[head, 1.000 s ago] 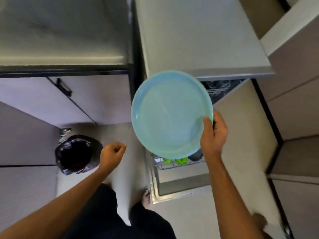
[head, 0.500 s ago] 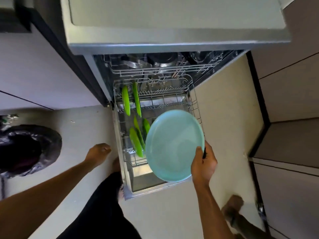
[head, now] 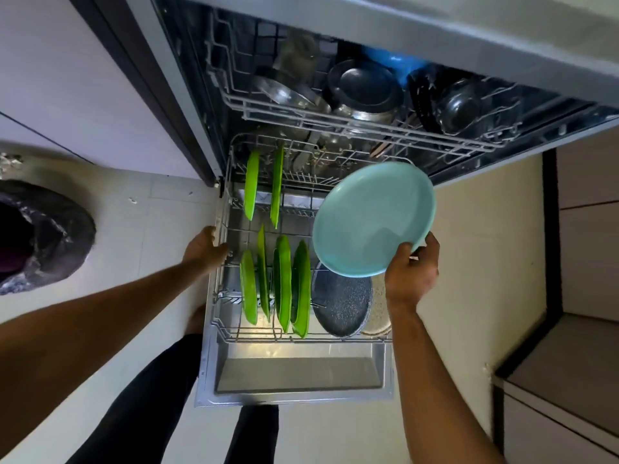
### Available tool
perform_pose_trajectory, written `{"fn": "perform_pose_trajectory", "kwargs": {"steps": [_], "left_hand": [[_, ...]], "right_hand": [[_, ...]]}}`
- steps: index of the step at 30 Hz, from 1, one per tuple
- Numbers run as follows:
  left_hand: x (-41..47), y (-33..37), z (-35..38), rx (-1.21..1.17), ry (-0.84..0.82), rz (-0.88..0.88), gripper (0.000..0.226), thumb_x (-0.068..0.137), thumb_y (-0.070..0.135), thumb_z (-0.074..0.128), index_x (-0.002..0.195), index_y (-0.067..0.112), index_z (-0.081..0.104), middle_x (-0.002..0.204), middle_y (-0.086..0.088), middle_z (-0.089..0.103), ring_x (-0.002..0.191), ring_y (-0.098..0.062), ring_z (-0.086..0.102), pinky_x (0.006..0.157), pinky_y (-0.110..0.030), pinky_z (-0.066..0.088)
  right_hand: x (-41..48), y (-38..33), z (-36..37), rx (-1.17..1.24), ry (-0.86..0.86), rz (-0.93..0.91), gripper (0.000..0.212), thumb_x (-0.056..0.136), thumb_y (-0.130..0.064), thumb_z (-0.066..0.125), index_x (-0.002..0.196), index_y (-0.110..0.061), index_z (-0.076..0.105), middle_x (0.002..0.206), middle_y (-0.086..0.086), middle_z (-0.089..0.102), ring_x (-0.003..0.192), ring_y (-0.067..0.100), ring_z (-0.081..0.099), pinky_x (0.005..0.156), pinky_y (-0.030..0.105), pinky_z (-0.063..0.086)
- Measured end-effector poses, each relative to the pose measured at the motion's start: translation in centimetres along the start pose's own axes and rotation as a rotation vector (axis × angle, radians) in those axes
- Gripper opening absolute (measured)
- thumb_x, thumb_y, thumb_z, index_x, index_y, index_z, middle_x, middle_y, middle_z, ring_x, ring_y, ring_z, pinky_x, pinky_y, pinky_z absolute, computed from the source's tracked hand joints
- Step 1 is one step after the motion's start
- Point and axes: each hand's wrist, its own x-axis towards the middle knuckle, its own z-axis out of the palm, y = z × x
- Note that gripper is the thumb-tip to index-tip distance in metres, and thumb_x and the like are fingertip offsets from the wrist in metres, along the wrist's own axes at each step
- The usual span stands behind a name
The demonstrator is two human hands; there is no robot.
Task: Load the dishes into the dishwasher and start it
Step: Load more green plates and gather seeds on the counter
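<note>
Several dishes [head: 283, 283], pan [head: 341, 303] nr teal plate [head: 371, 216]

A round bin [head: 43, 239] lined with a crumpled black bag stands on the floor at the far left, open at the top. The floor [head: 475, 269] is pale, laid in large tiles, and a small white scrap [head: 133, 200] lies on it near the bin. Pale cabinet fronts [head: 77, 82] run along the upper left. A grey worktop [head: 469, 31] juts out across the top. At the right, more pale cabinet fronts [head: 589, 236] stand behind a dark vertical strip [head: 549, 236].
</note>
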Motion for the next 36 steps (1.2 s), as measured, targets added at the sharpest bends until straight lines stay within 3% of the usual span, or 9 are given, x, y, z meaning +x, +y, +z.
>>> {"fn": "perform_pose_trajectory", "kwargs": {"steps": [4, 7, 12, 17, 20, 25, 29, 32, 36], "left_hand": [[0.6, -0.3, 1.2, -0.022, 0.037, -0.009, 0.052, 0.095, 0.022, 0.058, 0.145, 0.016, 0.044, 0.135, -0.012, 0.058, 0.118, -0.033, 0.057, 0.098, -0.036, 0.048], [0.5, -1.4, 2.1, -0.049, 0.066, -0.034, 0.049, 0.095, 0.016, 0.05, 0.144, 0.021, 0.045, 0.131, -0.011, 0.061, 0.114, -0.034, 0.06, 0.096, -0.039, 0.051], [0.4, -1.2, 2.7, -0.078, 0.167, -0.025, 0.049, 0.089, 0.004, 0.048, 0.136, 0.019, 0.053, 0.121, -0.009, 0.066, 0.107, -0.028, 0.063, 0.084, -0.033, 0.054], [-0.1, 2.1, 1.6, -0.067, 0.365, 0.179, 0.038, 0.087, 0.005, 0.053, 0.123, 0.015, 0.061, 0.113, -0.008, 0.07, 0.1, -0.025, 0.066, 0.084, -0.026, 0.047], [-0.4, 4.9, 1.4, -0.059, 0.345, 0.2, 0.038, 0.088, 0.014, 0.061, 0.126, 0.017, 0.059, 0.118, -0.008, 0.067, 0.105, -0.027, 0.064, 0.086, -0.03, 0.048], [0.5, 5.2, 2.4, 0.078, 0.28, -0.032, 0.07, 0.09, 0.036, 0.066, 0.148, 0.011, 0.036, 0.143, -0.021, 0.047, 0.129, -0.042, 0.046, 0.104, -0.048, 0.042], [1.4, 3.7, 4.3, 0.045, 0.198, -0.057, 0.085, 0.084, 0.036, 0.075, 0.15, 0.012, 0.027, 0.143, -0.023, 0.045, 0.128, -0.043, 0.046, 0.102, -0.047, 0.042], [1.5, 3.6, 4.8, 0.005, 0.206, -0.064, 0.089, 0.085, 0.044, 0.073, 0.151, 0.013, 0.023, 0.144, -0.022, 0.044, 0.128, -0.043, 0.046, 0.101, -0.046, 0.043], [1.2, 4.3, 4.7, -0.006, 0.193, -0.093, 0.088, 0.086, 0.042, 0.072, 0.152, 0.012, 0.022, 0.142, -0.023, 0.045, 0.125, -0.044, 0.048, 0.095, -0.045, 0.044]], "right_hand": [[1.7, 1.7, 1.7, -0.016, 0.005, -0.104, 0.037, 0.094, -0.016, 0.057, 0.131, -0.014, 0.061, 0.073, 0.0, 0.059, 0.065, 0.021, 0.056, 0.063, 0.019, 0.035], [3.4, 3.2, 2.2, -0.054, -0.006, -0.147, 0.036, 0.094, -0.016, 0.056, 0.129, -0.018, 0.062, 0.085, 0.008, 0.069, 0.071, 0.024, 0.062, 0.067, 0.024, 0.042], [7.2, 4.8, 0.8, -0.091, 0.012, -0.184, 0.041, 0.088, -0.016, 0.052, 0.129, -0.018, 0.06, 0.09, 0.008, 0.068, 0.078, 0.029, 0.062, 0.071, 0.038, 0.051], [9.4, 4.2, -0.7, -0.107, -0.016, -0.245, 0.04, 0.09, -0.019, 0.05, 0.13, -0.018, 0.053, 0.102, 0.001, 0.064, 0.085, 0.025, 0.062, 0.072, 0.035, 0.05], [10.0, 3.6, -1.7, -0.187, -0.11, -0.286, 0.04, 0.093, -0.02, 0.049, 0.133, -0.019, 0.047, 0.113, 0.001, 0.063, 0.091, 0.032, 0.062, 0.075, 0.037, 0.047], [11.6, 2.5, -1.0, -0.288, -0.17, -0.27, 0.037, 0.094, -0.021, 0.043, 0.131, -0.02, 0.042, 0.113, 0.006, 0.062, 0.089, 0.041, 0.062, 0.072, 0.038, 0.044], [11.6, 3.1, 0.7, -0.301, -0.164, -0.259, 0.036, 0.093, -0.024, 0.042, 0.129, -0.022, 0.041, 0.115, 0.003, 0.063, 0.09, 0.038, 0.064, 0.078, 0.046, 0.053], [11.1, 4.4, -0.1, -0.291, -0.124, -0.235, 0.035, 0.094, -0.02, 0.046, 0.129, -0.018, 0.043, 0.115, 0.003, 0.062, 0.088, 0.034, 0.063, 0.076, 0.039, 0.048], [10.4, 6.5, -3.1, -0.331, -0.118, -0.165, 0.038, 0.093, -0.015, 0.045, 0.13, -0.02, 0.04, 0.114, 0.006, 0.064, 0.089, 0.042, 0.063, 0.079, 0.045, 0.049]]}}
